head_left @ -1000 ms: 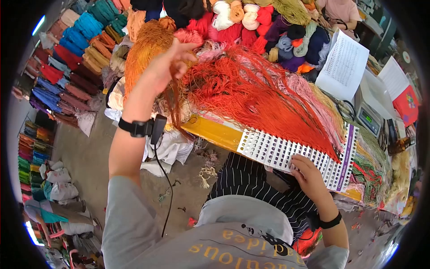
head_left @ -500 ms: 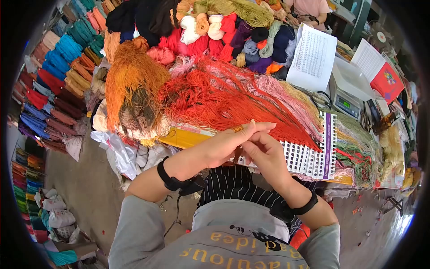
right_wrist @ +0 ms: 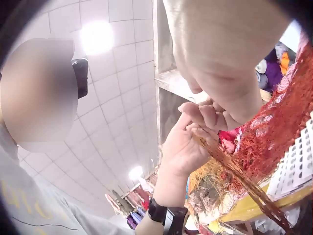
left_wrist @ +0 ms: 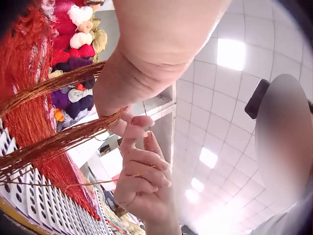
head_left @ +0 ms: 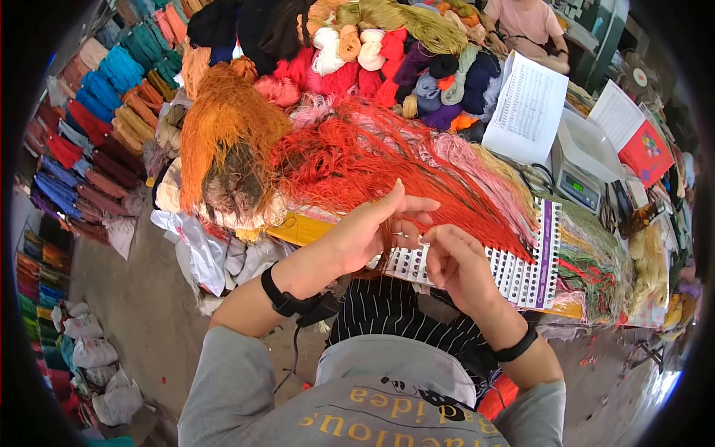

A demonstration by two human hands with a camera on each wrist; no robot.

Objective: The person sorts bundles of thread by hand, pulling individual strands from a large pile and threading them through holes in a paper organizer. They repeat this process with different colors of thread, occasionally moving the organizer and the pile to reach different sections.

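A hank of rust-brown thread is looped over my left hand, whose fingers hold it above the table's front edge. Its strands hang down below the palm, seen also as brown thread in the right wrist view. My right hand is close beside the left, fingers curled; in the left wrist view a single strand runs to its fingers. Below the hands lie white perforated cards with a purple-edged strip. Red thread fans out from their holes across the table.
A tall orange-brown thread heap stands at the left of the table. Yarn skeins pile at the back. To the right are a written sheet, scissors and a digital scale. Another person sits beyond.
My left hand came from the orange-brown heap at left to the table front, bringing brown thread to my right hand, which left the cards. The hands, overlapping half a second ago, have drawn slightly apart.
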